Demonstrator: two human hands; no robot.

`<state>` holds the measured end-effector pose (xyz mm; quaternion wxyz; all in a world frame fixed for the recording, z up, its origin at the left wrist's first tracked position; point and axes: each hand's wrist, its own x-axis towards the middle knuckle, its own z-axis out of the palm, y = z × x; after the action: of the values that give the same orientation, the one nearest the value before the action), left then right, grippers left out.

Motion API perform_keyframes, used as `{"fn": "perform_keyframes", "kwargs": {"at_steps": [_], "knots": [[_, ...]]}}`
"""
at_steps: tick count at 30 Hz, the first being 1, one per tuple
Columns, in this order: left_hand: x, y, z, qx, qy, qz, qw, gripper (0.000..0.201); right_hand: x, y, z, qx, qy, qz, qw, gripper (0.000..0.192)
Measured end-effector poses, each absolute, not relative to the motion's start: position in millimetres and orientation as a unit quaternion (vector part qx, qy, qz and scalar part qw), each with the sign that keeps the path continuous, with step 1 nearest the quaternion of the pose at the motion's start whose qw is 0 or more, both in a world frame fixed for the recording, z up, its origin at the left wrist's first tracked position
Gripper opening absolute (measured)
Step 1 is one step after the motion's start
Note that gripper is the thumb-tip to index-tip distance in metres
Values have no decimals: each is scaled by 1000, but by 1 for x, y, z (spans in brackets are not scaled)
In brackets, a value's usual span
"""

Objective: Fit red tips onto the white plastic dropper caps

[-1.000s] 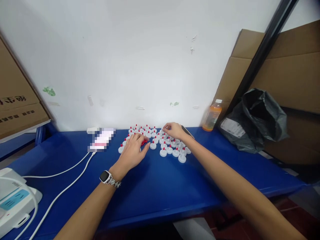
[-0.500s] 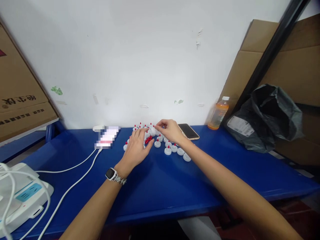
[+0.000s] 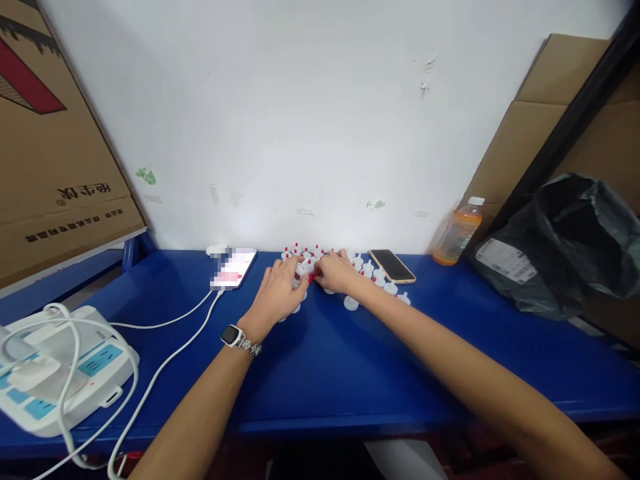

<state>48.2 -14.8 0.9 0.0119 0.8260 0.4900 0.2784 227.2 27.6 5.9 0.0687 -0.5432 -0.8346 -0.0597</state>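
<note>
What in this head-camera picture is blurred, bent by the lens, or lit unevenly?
Head view: the phone screen is blurred into blocks; the wide lens tilts the box and cardboard at the edges; the wall is brightest mid-frame, dimmer in the corners; the caps by the hands are small and soft.

A blue table [image 3: 320, 373] stands against a scuffed white wall [image 3: 300, 113]. Flattened cardboard [image 3: 545, 127] leans at the right corner, behind a dark slanted post [image 3: 575, 120]; even, soft light.
</note>
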Motion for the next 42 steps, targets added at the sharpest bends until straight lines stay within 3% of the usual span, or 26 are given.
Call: {"fn": "perform_keyframes", "kwargs": {"at_steps": [4, 6, 12, 15, 25, 35, 42], "knots": [[51, -16, 1, 831, 485, 271, 1, 29, 226, 30, 6, -541, -836, -62, 73, 13], [51, -17, 1, 831, 486, 271, 1, 29, 229, 27, 7, -544, -830, -39, 118, 11], [58, -22, 1, 845, 454, 282, 18, 27, 242, 1, 7, -538, -679, 174, 467, 11], [66, -25, -1, 854, 433, 290, 13, 26, 240, -9, 4, -498, -640, 228, 539, 14], [72, -30, 0, 865, 426, 266, -16, 15, 226, -24, 0, -441, -633, 282, 571, 16], [69, -32, 1, 867, 422, 263, -6, 16, 228, -26, -4, -449, -660, 241, 552, 18], [68, -35, 2, 871, 420, 255, 9, 20, 230, -36, 0, -457, -703, 153, 524, 23]]}}
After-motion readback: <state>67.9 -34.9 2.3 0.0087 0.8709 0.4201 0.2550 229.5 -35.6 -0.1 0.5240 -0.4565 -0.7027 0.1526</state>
